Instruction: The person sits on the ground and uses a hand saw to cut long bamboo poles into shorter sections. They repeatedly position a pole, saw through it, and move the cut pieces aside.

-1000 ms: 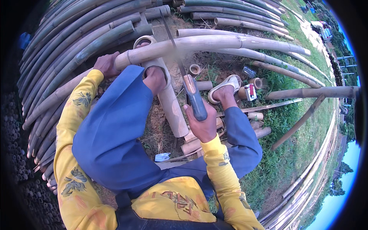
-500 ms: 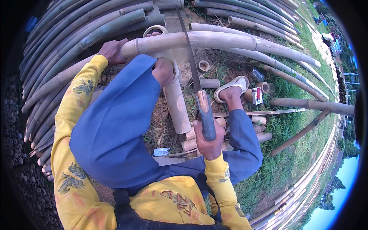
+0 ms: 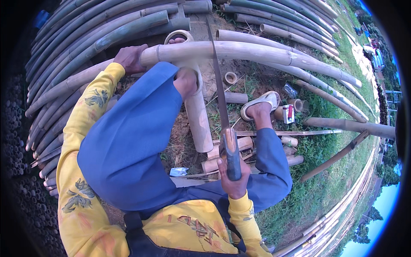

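A long pale bamboo pole [image 3: 257, 50] runs across in front of me, resting over a thick bamboo tube [image 3: 199, 126] that lies crosswise beneath it. My left hand [image 3: 130, 59] is closed round the pole, left of my raised knee. In my right hand [image 3: 235, 182] is the dark wood-and-black handle of a handsaw [image 3: 221, 96], fingers wrapped round it. The long blade crosses the pole right of the tube and points away from me. Whether its teeth are sunk in the pole cannot be made out. My left foot [image 3: 185, 81] is beside the tube, partly hidden under the pole.
Stacked bamboo poles [image 3: 98, 38] fill the left and far side. Cut bamboo pieces [image 3: 246, 143], a bamboo ring [image 3: 230, 77] and a small white-and-red box [image 3: 288, 112] lie near my sandalled right foot [image 3: 261, 107]. A propped pole [image 3: 342, 124] stands at right over grass.
My right hand has drawn the saw back toward me, so the handle sits lower. My left hand keeps its grip on the pole. The whole view has shifted slightly.
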Demonstrator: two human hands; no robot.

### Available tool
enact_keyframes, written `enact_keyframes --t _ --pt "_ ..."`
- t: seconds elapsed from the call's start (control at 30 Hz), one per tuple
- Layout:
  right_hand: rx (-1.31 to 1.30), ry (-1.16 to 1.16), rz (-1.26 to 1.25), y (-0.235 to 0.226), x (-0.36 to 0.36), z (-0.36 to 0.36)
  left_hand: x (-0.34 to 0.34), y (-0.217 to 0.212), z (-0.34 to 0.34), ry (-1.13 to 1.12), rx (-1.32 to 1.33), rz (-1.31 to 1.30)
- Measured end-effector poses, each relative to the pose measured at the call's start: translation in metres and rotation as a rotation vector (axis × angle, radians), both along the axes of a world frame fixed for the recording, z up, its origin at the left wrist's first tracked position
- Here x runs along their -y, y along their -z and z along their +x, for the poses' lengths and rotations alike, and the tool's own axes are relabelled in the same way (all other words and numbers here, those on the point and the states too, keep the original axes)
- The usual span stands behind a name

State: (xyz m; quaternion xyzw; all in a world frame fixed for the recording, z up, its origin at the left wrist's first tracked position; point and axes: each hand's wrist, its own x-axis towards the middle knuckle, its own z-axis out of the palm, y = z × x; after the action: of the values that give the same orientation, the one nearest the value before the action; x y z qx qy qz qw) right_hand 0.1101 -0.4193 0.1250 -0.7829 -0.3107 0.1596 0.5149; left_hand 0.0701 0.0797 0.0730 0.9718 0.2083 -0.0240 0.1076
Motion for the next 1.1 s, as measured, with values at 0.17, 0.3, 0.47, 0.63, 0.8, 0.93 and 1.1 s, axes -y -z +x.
enact_keyframes --t 0.17,0.3,0.47,0.63,0.8,0.93,1.1 --pt "-0.134 0.086 0.008 -0.033 -0.012 0.0 0.008 0.0 0.003 -0.016 -0.03 0.054" --pt "-0.124 0.012 0.011 -0.01 -0.083 0.067 0.006 0.006 0.01 -0.038 -0.016 0.013" --pt "-0.127 0.085 -0.03 -0.001 0.018 -0.012 0.006 -0.004 0.001 -0.004 -0.063 -0.046" --pt "-0.067 0.091 0.009 -0.022 0.001 -0.01 0.006 0.003 0.006 0.006 -0.031 0.014" --pt "-0.101 0.044 -0.019 0.0 -0.073 0.064 0.009 0.005 0.008 -0.006 -0.003 0.034" --pt "-0.266 0.121 0.019 -0.011 0.023 -0.014 0.0 0.003 0.006 0.011 -0.019 0.005" --pt "-0.089 0.1 -0.075 -0.06 0.013 -0.018 -0.002 0.01 0.021 0.008 0.004 0.035"
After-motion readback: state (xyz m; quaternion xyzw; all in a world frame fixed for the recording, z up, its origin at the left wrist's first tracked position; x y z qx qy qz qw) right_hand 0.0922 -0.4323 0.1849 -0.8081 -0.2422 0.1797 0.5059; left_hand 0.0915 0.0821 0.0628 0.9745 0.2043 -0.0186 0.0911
